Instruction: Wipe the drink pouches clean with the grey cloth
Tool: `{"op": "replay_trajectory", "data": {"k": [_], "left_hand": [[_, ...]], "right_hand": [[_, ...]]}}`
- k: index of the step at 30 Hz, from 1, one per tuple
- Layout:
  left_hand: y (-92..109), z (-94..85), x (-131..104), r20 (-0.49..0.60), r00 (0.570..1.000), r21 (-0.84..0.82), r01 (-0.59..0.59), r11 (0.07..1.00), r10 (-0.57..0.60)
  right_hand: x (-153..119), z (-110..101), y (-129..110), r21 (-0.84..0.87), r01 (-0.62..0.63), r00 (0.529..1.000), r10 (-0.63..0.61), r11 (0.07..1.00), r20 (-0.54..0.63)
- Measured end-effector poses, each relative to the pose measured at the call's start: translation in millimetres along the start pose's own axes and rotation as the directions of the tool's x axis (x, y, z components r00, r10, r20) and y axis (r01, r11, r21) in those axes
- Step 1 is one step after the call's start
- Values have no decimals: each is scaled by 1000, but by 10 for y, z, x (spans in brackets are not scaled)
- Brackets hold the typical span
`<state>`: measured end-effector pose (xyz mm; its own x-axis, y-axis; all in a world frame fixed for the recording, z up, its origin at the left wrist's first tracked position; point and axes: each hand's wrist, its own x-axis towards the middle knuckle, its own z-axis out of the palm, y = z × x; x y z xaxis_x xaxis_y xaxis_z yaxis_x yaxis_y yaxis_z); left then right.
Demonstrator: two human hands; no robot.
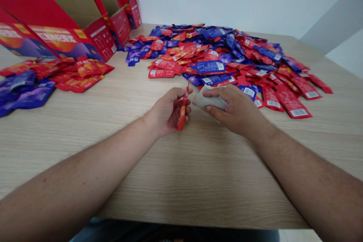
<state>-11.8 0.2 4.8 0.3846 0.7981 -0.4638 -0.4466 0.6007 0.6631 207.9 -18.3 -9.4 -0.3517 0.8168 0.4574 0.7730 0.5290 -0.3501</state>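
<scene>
Near the middle of the table, my left hand (170, 111) is closed on a red and orange sachet (182, 111), which it holds edge-on and upright. My right hand (235, 107), just beside it, grips a crumpled pale cloth (208, 100) between thumb and fingers. A small gap separates the cloth from the sachet. Just beyond both hands lies a wide heap of red and blue sachets (208, 67), several showing white barcode labels.
Open red cardboard boxes (65, 41) stand at the back left. In front of them lie a pile of red sachets (82, 73) and a pile of blue sachets (28, 92). A pale wall (241, 0) rises behind the wooden table (198, 181).
</scene>
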Motion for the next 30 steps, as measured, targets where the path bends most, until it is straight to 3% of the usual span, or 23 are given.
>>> {"op": "replay_trajectory", "data": {"k": [7, 16, 20, 22, 25, 30], "left_hand": [[-76, 5, 62, 103, 991, 22, -92, 996, 89], [-116, -16, 109, -14, 984, 119, -174, 977, 177], [-132, -23, 117, -79, 974, 187, -194, 963, 212], [-135, -30, 122, -66, 973, 201, -206, 958, 223], [-137, -43, 136, -38, 971, 208, -223, 952, 236], [-121, -35, 140, -56, 973, 177, -212, 961, 225]], "right_hand": [[7, 5, 4, 2, -8, 1000, 9, 1000, -3], [44, -124, 84, -27, -148, 978, 142, 989, -149], [11, -271, -82, -58, -92, 966, 74, 994, -250], [-22, -280, -181, -55, 57, 984, -66, 997, -165], [-70, -175, -255, 30, 254, 967, -254, 967, 25], [-92, 18, -208, 95, 232, 967, -240, 968, 81]]}}
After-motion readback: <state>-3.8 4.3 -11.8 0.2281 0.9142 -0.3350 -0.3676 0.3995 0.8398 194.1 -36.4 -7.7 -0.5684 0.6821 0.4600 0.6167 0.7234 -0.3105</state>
